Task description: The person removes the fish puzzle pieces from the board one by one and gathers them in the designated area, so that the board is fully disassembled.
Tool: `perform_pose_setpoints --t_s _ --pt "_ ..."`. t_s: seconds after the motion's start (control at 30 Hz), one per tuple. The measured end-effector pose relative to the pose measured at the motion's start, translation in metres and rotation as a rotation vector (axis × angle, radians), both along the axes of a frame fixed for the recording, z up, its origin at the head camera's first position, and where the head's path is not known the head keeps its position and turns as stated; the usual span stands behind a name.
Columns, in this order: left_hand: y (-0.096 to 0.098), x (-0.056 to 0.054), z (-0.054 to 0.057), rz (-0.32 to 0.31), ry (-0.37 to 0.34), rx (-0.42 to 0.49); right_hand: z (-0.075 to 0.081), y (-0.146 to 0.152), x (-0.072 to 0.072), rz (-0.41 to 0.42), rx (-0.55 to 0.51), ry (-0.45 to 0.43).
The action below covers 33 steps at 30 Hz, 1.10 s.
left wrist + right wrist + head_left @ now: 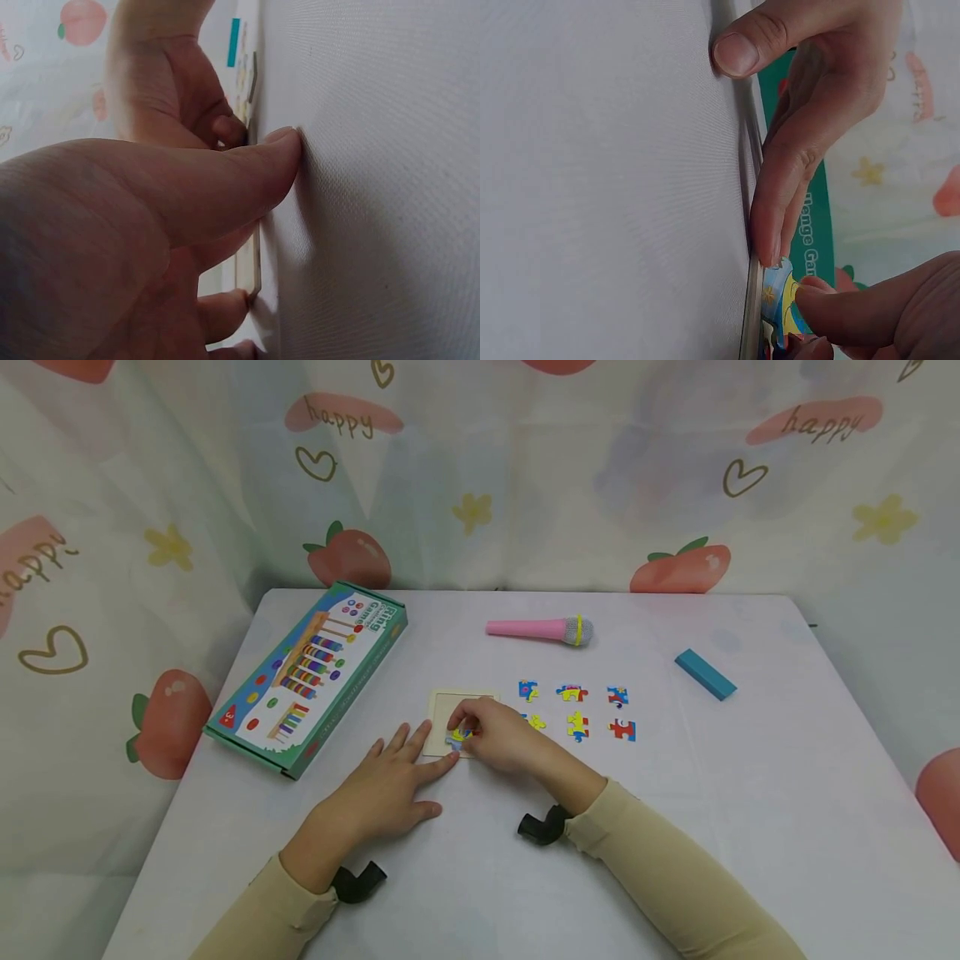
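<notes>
My right hand (pixel 498 735) pinches a blue-and-yellow jigsaw puzzle piece (pixel 456 741) between thumb and fingertips, over the lower part of a pale puzzle tray (pixel 433 727). In the right wrist view the piece (pixel 776 292) shows a small orange flower, and its edge is right at the tray's rim. My left hand (pixel 386 781) lies palm down with spread fingers, its index fingertip at the tray's near edge and other fingertips along the left side. The left thumb (pixel 255 172) rests on the tablecloth. Part of the tray is hidden by the right hand.
Several loose puzzle pieces (pixel 577 725) lie in two rows right of the tray; one is partly behind the right wrist. A pink microphone (pixel 528 629) lies at the back, a teal block (pixel 705 674) further right. A green game box (pixel 307 677) occupies the left.
</notes>
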<state>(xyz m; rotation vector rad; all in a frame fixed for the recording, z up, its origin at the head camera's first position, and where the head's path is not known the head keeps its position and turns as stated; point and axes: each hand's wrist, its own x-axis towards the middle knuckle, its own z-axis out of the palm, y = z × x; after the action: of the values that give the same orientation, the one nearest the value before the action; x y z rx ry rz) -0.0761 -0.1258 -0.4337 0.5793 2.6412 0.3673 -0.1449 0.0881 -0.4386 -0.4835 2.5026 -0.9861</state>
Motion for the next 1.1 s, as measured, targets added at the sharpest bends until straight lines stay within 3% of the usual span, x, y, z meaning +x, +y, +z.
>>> perform_pose_setpoints --t_s 0.3,0.6,0.8,1.1 --pt "-0.001 0.000 0.000 -0.007 0.011 0.003 -0.004 0.004 -0.004 -0.001 -0.082 -0.026" --pt "0.000 -0.001 -0.001 -0.001 0.002 -0.011 -0.004 0.008 -0.006 -0.040 -0.179 -0.127" --pt "0.001 -0.001 -0.001 -0.001 -0.017 -0.014 0.013 0.021 -0.007 -0.099 -0.244 -0.183" --pt "0.002 -0.001 0.002 0.011 -0.029 -0.020 0.035 0.069 -0.005 -0.182 -0.257 -0.181"
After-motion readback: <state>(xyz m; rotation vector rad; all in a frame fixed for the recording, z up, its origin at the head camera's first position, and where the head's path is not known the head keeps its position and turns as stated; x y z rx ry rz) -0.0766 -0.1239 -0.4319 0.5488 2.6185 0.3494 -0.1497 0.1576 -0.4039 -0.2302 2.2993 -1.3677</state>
